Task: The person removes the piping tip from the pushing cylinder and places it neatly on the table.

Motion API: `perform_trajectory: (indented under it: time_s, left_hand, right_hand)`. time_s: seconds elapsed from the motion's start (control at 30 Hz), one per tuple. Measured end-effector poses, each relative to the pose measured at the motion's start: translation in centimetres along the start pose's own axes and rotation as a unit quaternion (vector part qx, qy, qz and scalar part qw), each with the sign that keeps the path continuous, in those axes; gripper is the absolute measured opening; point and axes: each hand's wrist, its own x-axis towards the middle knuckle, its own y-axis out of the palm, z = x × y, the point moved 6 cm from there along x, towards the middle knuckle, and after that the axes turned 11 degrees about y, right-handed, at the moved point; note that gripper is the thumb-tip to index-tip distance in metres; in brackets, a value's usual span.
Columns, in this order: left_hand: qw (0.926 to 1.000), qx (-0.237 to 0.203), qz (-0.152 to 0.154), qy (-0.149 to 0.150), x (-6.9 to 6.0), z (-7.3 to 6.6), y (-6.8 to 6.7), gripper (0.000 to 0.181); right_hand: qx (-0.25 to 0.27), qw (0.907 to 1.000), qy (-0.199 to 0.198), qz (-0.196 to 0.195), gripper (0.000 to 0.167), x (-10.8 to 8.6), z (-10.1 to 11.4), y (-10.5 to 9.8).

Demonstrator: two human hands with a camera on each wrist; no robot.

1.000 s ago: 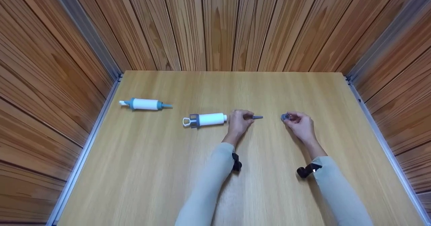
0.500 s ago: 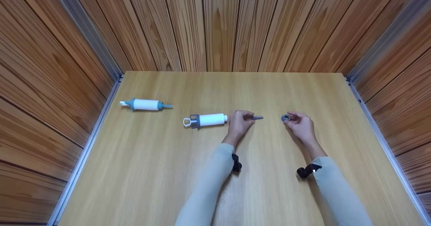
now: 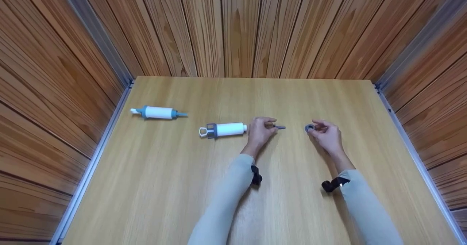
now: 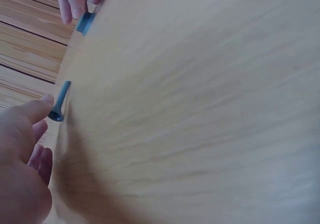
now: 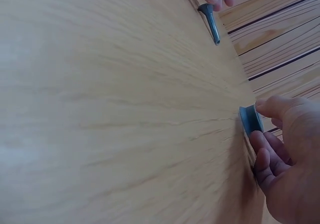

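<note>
In the head view, my left hand [image 3: 259, 132] is at a small dark grey-blue nozzle [image 3: 279, 127] lying on the table. The nozzle [image 4: 59, 102] has a flared, hollow end in the left wrist view, with the thumb tip beside it and the fingers spread apart from the thumb. My right hand [image 3: 327, 137] pinches a short grey-blue ring [image 3: 309, 127] at the table surface; in the right wrist view this ring [image 5: 250, 120] has a flanged rim. Left of my left hand lies a white syringe-like cylinder [image 3: 230, 129] with a dark collar and a white loop handle.
A second white cylinder [image 3: 158, 112], with blue end pieces and a thin blue tip, lies at the table's back left. The wooden table [image 3: 292, 208] is bounded by plank walls [image 3: 237, 29] and metal rails [image 3: 91, 157].
My left fingers have lifted and parted slightly at the nozzle, which stays in place. The right hand tilted the ring so that its opening shows, with little other movement.
</note>
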Motion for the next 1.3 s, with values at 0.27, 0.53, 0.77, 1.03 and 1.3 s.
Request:
perform_trajectory:
  time_s: [0.27,0.53,0.77,1.03,1.3]
  left_hand:
    - [0.9999,0.003,-0.005,0.009,0.6,-1.1,-1.4,0.034]
    - [0.9993,-0.033,-0.010,0.012,0.7,-1.2,-2.6,0.033]
    - [0.9988,-0.047,-0.013,0.003,0.8,-1.3,-4.7,0.037]
    - [0.9991,-0.040,-0.015,-0.007,1.0,-0.6,-7.3,0.039]
    - [0.9994,-0.007,-0.032,0.009,0.9,-0.2,-10.2,0.038]
  right_hand:
    - [0.023,0.9997,0.011,0.005,0.050,0.1,0.9,-0.9]
    - [0.016,0.9999,0.003,0.000,0.050,0.0,1.7,-0.9]
    - [-0.006,0.9997,-0.021,0.007,0.051,-0.1,2.9,0.0]
    - [-0.009,0.9978,-0.066,0.004,0.047,-0.5,4.8,1.1]
    - [-0.010,0.9958,-0.086,0.031,0.044,-1.4,6.5,2.2]
